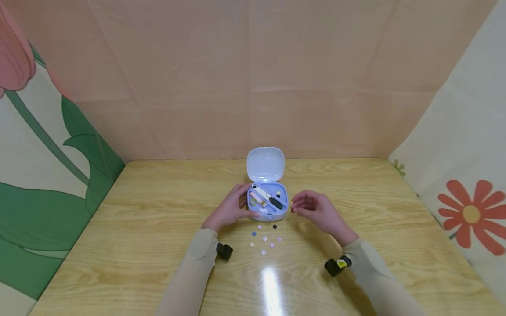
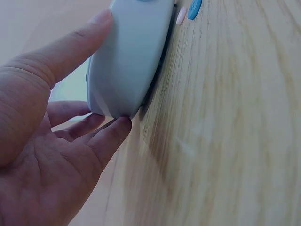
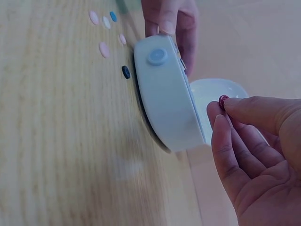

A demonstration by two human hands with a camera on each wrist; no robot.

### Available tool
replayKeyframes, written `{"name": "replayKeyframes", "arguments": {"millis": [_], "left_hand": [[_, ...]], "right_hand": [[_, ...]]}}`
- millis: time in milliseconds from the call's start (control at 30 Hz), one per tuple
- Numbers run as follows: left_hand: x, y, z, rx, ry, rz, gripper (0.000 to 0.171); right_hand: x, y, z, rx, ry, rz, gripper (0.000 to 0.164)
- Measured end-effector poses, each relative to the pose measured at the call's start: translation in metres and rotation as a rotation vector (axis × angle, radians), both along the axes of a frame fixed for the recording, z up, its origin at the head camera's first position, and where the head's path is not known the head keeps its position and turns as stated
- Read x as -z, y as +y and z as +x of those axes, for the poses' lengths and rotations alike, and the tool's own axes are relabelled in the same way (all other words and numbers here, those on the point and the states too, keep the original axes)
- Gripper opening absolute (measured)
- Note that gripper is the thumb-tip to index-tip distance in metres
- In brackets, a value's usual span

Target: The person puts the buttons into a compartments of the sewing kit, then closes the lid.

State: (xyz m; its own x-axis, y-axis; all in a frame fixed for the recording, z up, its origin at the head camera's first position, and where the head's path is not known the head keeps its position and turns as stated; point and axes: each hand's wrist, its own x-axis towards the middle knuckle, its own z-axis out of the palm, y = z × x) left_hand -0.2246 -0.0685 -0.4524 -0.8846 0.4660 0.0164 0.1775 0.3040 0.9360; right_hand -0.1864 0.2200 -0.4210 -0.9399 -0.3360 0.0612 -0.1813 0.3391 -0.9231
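Observation:
A small box [image 1: 280, 217] with pale blue compartments stands on the table, its white lid [image 1: 265, 163] raised at the back. My left hand [image 1: 229, 210] holds the box at its left side, thumb on the front wall and fingers around the side. To the right of the box, my right hand [image 1: 318, 211] pinches a small dark red button [image 3: 223, 101] between thumb and fingertip. Inside the box lie a white tool with a black end [image 1: 276, 203], a pink piece [image 1: 257, 198] and a few small buttons.
Several loose buttons in pink, white, yellow, blue and black lie on the wooden table before the box, including a blue button [image 1: 254, 234] and a black button [image 1: 274, 227]. A plain pinkish backdrop [image 1: 189, 123] rises behind the table; flower-printed cloths flank both sides.

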Motion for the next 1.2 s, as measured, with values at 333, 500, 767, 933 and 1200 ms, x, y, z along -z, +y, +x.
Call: {"name": "replayKeyframes", "arguments": {"millis": [333,500,767,933,1200], "left_hand": [[0.000,0.002,0.000,-0.009,-0.016,0.003,0.092],[-0.001,0.002,0.001,-0.016,-0.004,-0.005,0.092],[-0.001,0.003,0.002,-0.018,0.013,0.006,0.092],[0.000,0.003,0.002,-0.022,0.012,0.000,0.092],[-0.001,0.003,0.002,-0.021,-0.001,0.008,0.091]], "right_hand": [[-0.001,-0.001,-0.016,0.025,0.008,-0.001,0.026],[-0.001,-0.002,-0.020,0.046,-0.013,0.012,0.028],[-0.002,-0.004,-0.027,0.076,-0.008,-0.001,0.028],[0.000,-0.007,-0.032,0.096,-0.009,-0.003,0.027],[0.004,-0.017,-0.040,0.124,0.007,0.002,0.023]]}}
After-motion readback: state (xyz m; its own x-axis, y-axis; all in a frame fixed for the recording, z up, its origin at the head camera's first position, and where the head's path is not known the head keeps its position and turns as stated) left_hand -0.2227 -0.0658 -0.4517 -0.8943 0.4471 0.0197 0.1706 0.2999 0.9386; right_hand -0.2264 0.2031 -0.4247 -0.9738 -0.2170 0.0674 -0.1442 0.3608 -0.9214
